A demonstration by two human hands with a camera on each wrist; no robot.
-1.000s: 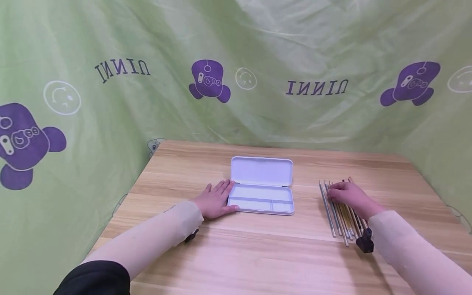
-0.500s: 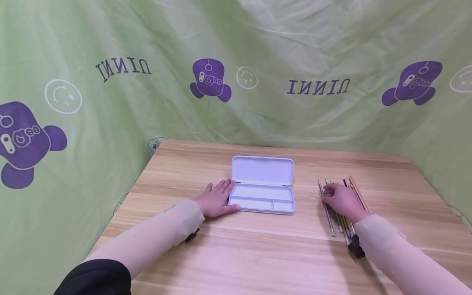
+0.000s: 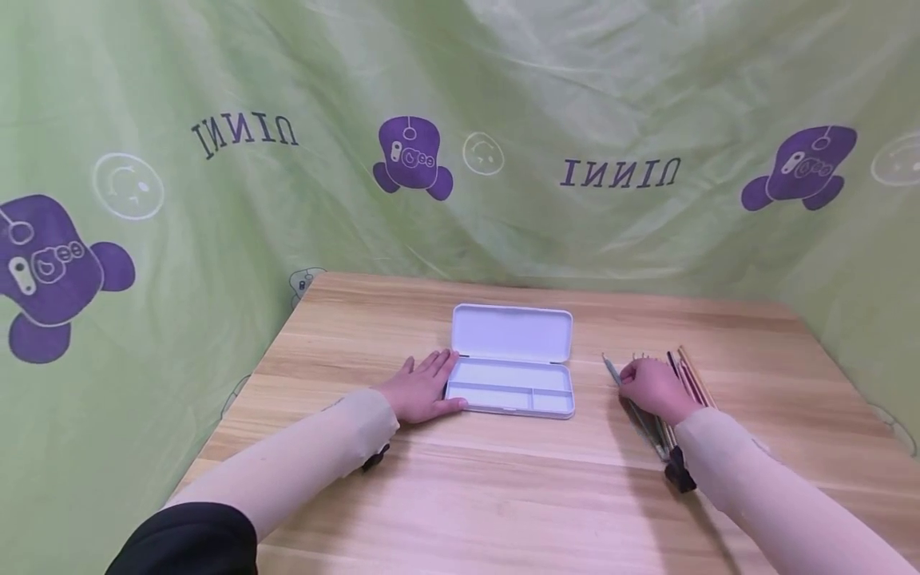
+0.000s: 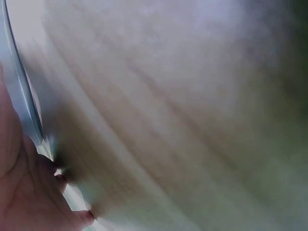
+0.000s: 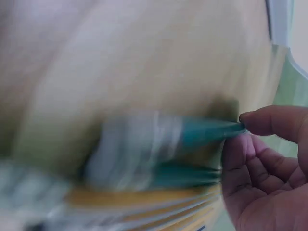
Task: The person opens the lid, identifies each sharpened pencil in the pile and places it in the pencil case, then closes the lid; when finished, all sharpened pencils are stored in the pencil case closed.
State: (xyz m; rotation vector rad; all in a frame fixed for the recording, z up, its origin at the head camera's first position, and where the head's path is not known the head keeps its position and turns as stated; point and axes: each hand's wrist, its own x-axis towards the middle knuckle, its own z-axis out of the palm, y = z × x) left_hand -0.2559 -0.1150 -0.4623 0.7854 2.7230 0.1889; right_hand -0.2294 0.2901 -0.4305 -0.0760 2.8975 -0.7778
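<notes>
A white pencil case point(image 3: 512, 334) lies open on the table, its lid back and its divided tray facing up. My left hand point(image 3: 417, 391) lies flat with fingers spread, touching the case's left side. My right hand point(image 3: 656, 390) pinches a teal pencil point(image 3: 611, 369) between thumb and fingers, tilted away from the rest. In the right wrist view the same pencil point(image 5: 207, 129) ends in a blurred silvery-white tip. Under and beside that hand lie several more pencils point(image 3: 691, 379), partly hidden by it. The left wrist view shows my left fingers point(image 4: 29, 192) against the case edge.
The wooden table point(image 3: 503, 495) extends in front of the case and between it and the pencils. A green printed curtain point(image 3: 517, 224) hangs behind the table and along its sides. Black wrist cameras point(image 3: 679, 471) sit under the sleeves.
My right hand has moved left from over the bundle and now pinches the teal pencil, whose far end has swung left toward the case. The left hand and the case stay put.
</notes>
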